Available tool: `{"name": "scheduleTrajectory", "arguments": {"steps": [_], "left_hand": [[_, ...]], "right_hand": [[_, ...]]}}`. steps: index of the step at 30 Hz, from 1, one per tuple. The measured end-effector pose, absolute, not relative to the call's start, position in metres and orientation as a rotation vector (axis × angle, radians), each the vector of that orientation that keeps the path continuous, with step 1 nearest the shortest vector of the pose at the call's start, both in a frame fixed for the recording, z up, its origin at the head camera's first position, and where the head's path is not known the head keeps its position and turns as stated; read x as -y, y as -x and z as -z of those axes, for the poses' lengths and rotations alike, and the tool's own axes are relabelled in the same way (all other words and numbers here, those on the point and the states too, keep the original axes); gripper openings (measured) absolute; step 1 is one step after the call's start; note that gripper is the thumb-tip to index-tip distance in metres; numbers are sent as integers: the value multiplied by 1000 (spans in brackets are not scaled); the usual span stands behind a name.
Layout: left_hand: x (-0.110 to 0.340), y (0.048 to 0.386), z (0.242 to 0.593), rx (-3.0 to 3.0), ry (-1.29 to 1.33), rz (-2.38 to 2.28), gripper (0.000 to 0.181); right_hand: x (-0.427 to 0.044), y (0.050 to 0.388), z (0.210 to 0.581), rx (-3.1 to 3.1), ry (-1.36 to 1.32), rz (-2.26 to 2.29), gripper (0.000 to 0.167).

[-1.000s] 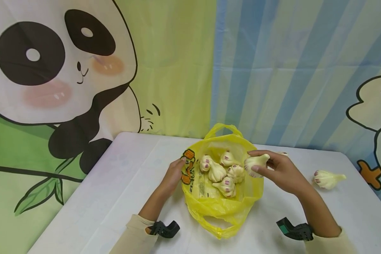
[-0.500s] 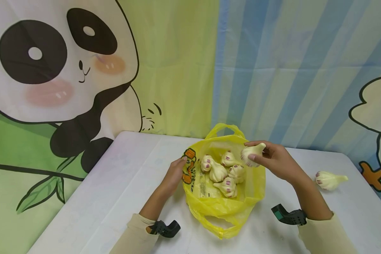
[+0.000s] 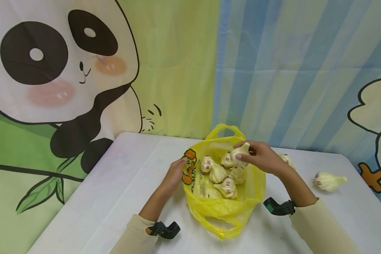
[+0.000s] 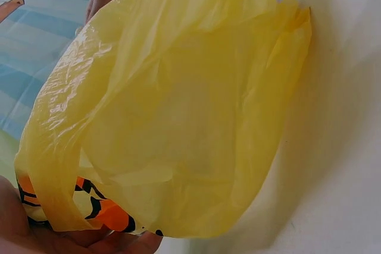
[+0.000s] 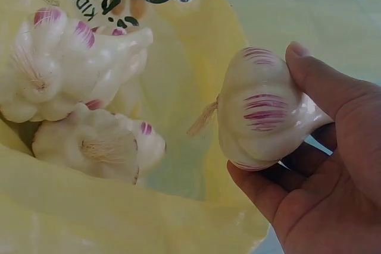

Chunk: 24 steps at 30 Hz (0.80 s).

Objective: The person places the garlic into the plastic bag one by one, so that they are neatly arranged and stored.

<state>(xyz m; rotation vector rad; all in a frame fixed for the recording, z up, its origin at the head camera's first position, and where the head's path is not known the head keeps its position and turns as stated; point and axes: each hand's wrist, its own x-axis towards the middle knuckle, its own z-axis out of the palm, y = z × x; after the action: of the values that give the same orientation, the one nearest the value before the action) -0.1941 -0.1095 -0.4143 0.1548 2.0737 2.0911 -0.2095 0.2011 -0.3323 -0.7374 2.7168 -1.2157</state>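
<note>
A yellow plastic bag (image 3: 215,208) stands with its mouth spread wide on the white table, and several garlic bulbs (image 3: 218,173) with purple streaks lie inside. At the bag's left rim my left hand (image 3: 173,176) pinches the plastic beside an orange printed figure; the left wrist view has the bag's yellow side (image 4: 178,117) filling most of it. My right hand (image 3: 261,157) holds another garlic bulb (image 5: 259,108) over the bag's opening, thumb on one side and fingers on the other. In the right wrist view its root tuft points towards the bulbs in the bag.
Right of the bag, one garlic bulb (image 3: 329,181) lies on the white table (image 3: 123,183). Another bulb (image 3: 286,159) shows partly behind my right forearm. The bag's handles stick up at the back and droop at the front. A printed curtain (image 3: 174,70) hangs behind the table.
My right hand has moved left with its garlic bulb, from the bag's right rim to above the bulbs inside. The left hand stays on the left rim.
</note>
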Motion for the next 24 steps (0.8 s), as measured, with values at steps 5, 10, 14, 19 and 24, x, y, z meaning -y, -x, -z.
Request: {"name": "scheduleTrajectory", "arguments": {"steps": [5,10,14,19,24], "left_hand": [[110,194,415,-2060,-151,-2095,52],[110,194,416,-2055,-151,-2099,52],[110,195,414,-2057,-158,-2097,51],[111,190,402,-2033,-151,-2094,48],[110,178,383,-2038,-156,-2071,47]], "right_hand": [[-193,220,336,-2693,746,1219,38],[-185,226,335,-2660,764,1219,36],[-180,233,334,-2666,779,1209,35],[-173,241,336,-2659,796,1206,37],[-164,248,341,-2677,803,1167,37]]}}
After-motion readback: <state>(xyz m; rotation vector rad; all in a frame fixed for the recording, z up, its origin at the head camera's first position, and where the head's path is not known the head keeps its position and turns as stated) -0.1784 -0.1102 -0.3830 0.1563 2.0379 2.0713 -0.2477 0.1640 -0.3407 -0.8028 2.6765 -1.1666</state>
